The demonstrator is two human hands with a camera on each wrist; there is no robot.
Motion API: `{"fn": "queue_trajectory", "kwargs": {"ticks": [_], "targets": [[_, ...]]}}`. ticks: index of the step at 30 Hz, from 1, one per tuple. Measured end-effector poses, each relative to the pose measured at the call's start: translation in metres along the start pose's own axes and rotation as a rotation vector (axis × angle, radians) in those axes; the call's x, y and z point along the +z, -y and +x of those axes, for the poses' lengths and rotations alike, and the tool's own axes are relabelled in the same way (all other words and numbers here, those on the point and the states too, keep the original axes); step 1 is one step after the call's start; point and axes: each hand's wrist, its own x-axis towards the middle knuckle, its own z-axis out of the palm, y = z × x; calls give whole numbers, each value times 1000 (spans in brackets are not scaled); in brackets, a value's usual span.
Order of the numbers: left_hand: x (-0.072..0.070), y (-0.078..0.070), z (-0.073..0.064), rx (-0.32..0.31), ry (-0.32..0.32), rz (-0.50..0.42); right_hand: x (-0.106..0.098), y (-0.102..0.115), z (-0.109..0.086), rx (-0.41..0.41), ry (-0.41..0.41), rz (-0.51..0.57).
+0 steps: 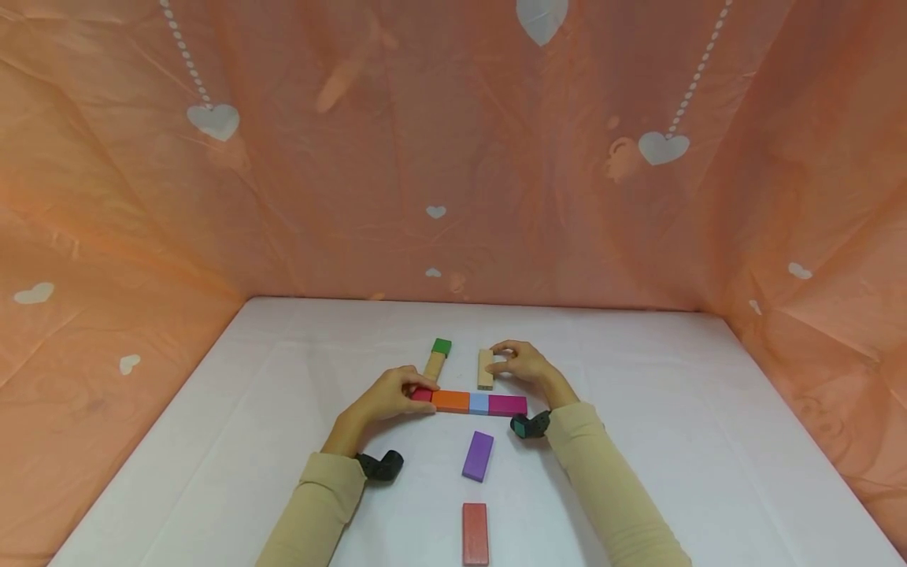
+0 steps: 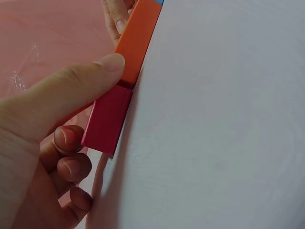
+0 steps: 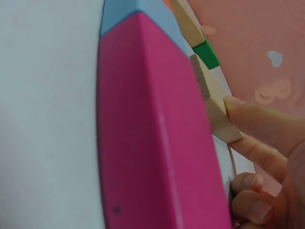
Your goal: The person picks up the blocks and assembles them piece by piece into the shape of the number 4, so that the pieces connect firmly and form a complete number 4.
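Note:
A row of blocks lies across the table: a short red block (image 1: 421, 394), an orange block (image 1: 451, 402), a light blue block (image 1: 479, 404) and a magenta block (image 1: 507, 405). My left hand (image 1: 392, 392) grips the row's left end, around the red block, its thumb tip reaching the orange block (image 2: 138, 45) at the joint. Behind the row, my right hand (image 1: 526, 364) pinches a plain wooden block (image 1: 485, 370) between thumb and index finger; its other fingers are curled in the right wrist view. The left index finger is hidden in the left wrist view.
Behind the row's left part lies another plain wooden block (image 1: 434, 366) with a green block (image 1: 442, 346) at its far end. A purple block (image 1: 478, 457) and a salmon-red block (image 1: 475, 534) lie nearer on the white table (image 1: 212, 457). Orange curtains (image 1: 453, 157) surround the table.

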Motion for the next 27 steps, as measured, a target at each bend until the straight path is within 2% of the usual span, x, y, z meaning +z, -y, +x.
{"fn": "queue_trajectory", "kwargs": {"ticks": [4, 27], "targets": [[0, 1, 0, 17, 0, -13, 1, -1, 1, 10, -11, -1], [1, 1, 0, 3, -2, -35, 3, 0, 0, 24, -25, -1]]}}
